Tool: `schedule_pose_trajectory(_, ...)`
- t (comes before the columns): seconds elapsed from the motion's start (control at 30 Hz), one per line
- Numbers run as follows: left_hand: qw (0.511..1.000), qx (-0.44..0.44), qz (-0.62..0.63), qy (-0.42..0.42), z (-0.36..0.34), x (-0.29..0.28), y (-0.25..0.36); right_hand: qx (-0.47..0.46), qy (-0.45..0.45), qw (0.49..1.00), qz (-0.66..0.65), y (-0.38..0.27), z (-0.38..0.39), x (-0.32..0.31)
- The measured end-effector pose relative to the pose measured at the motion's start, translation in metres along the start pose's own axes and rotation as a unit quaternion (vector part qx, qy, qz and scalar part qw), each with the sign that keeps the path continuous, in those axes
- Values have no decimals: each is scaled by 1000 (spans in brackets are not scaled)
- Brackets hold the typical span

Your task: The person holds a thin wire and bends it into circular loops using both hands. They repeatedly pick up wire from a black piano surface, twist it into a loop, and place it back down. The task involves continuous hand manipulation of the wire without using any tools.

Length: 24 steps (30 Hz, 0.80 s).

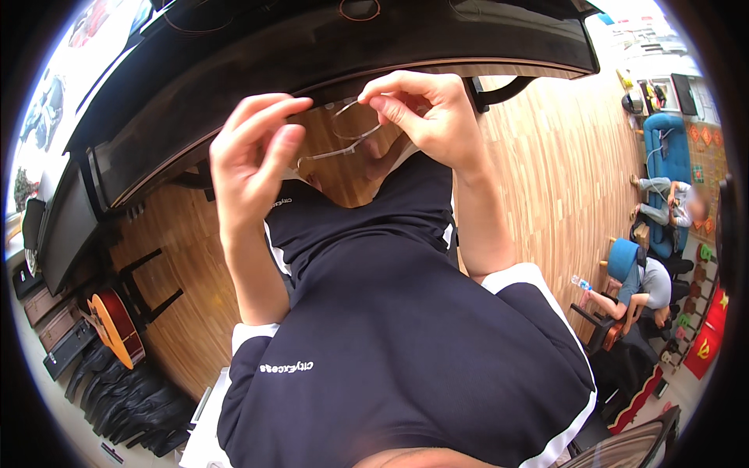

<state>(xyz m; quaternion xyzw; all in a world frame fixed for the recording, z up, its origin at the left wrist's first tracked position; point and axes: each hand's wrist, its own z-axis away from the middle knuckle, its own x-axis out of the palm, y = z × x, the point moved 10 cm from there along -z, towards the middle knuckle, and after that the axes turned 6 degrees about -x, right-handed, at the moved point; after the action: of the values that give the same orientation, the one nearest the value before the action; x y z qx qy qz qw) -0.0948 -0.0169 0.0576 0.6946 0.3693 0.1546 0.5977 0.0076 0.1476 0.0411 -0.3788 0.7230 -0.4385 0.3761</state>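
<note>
My right hand (pixel 437 117) is raised above my lap, its thumb and fingertips pinched on a thin, silvery, wire-like strand (pixel 328 154). The strand makes a curved loop beside the fingertips and then runs down to the left, with a small pale piece partway along it; I cannot make out its exact kind. Across from it, my left hand (pixel 253 148) is held up with thumb and fingers apart. The strand's lower left end hangs close to my left thumb, and no contact between them shows.
A long black table (pixel 328 47) stands in front of me, with a thin reddish ring (pixel 360 9) on it. A guitar (pixel 117 327) and black cases (pixel 70 347) are at the left. Two people sit at the right, near a blue sofa (pixel 663 148), over a wooden floor (pixel 546 164).
</note>
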Motion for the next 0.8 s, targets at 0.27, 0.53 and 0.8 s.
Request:
schedule_pose_trajectory(0.27, 994, -55, 92, 14, -5, 19, -23, 49, -39, 996, -63, 17, 0, 18)
schedule_pose_trajectory(0.53, 987, -64, 111, 97, 1, 6, -42, 175, -62, 943, -276, 47, 21, 56)
schedule_pose_trajectory(0.8, 992, -70, 73, 79, -12, 10, -49, 177, 58, 955, -231, 46, 21, 17)
